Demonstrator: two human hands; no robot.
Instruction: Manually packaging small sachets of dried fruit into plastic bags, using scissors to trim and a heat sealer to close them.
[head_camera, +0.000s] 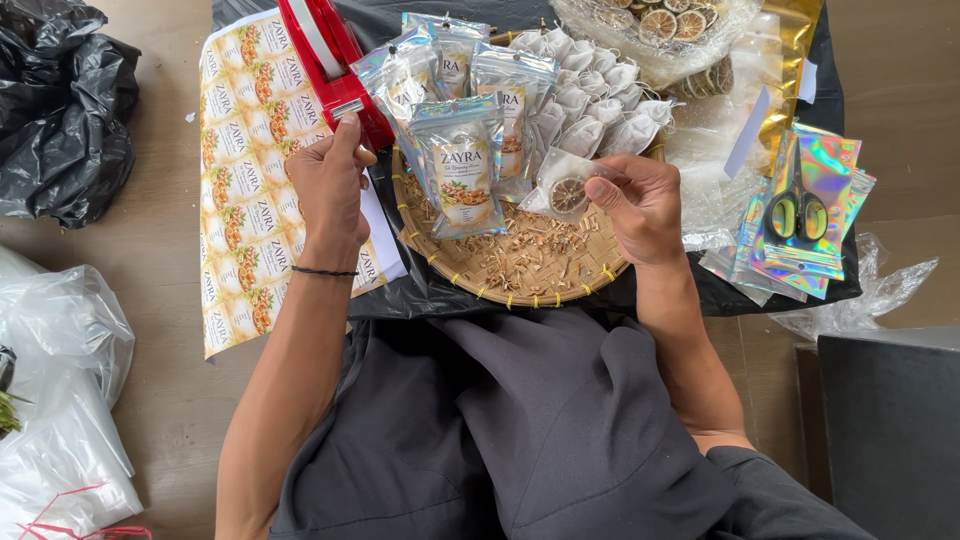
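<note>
A brown wooden floor (165, 260) fills the scene under soft, even light. A crumpled black plastic bag (60, 105) lies upper left, clear plastic bags (60, 400) lower left, a dark box (890, 430) lower right.

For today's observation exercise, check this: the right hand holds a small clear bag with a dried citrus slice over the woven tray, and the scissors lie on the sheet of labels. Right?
Not quite. The head view shows the scissors on the holographic pouches, not the sheet of labels. The rest holds.

Home packing spot: label sheet (250, 170), pouches (465, 165)
</note>
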